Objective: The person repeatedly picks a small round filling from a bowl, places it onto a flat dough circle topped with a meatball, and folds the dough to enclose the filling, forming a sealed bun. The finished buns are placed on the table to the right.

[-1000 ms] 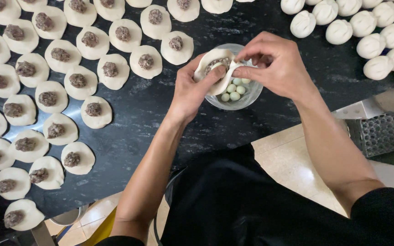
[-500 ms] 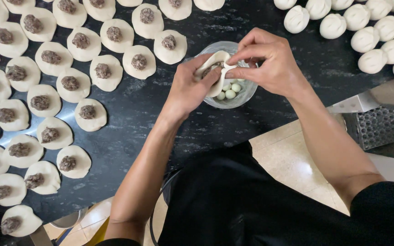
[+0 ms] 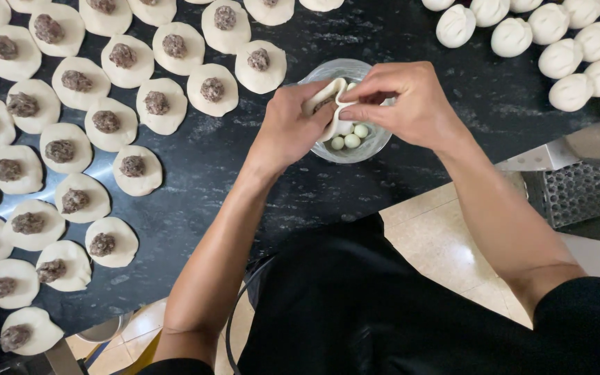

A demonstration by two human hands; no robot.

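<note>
Left hand (image 3: 287, 132) cupping a dough wrapper (image 3: 326, 97), fingers curled on it, right hand (image 3: 411, 104) pinching its edge (thumb and forefinger together), above a glass bowl (image 3: 376, 141) of pale balls (image 3: 351, 139)

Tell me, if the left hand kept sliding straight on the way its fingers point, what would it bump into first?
The left hand points up and to the right, cupping a dough wrapper. Straight on, it would probably first meet the fingertips of the right hand, which pinch the same wrapper above the glass bowl. Depth is hard to judge.

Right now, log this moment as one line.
left hand: holds dough wrapper | right hand: pinches its edge | below: glass bowl of pale balls
</note>
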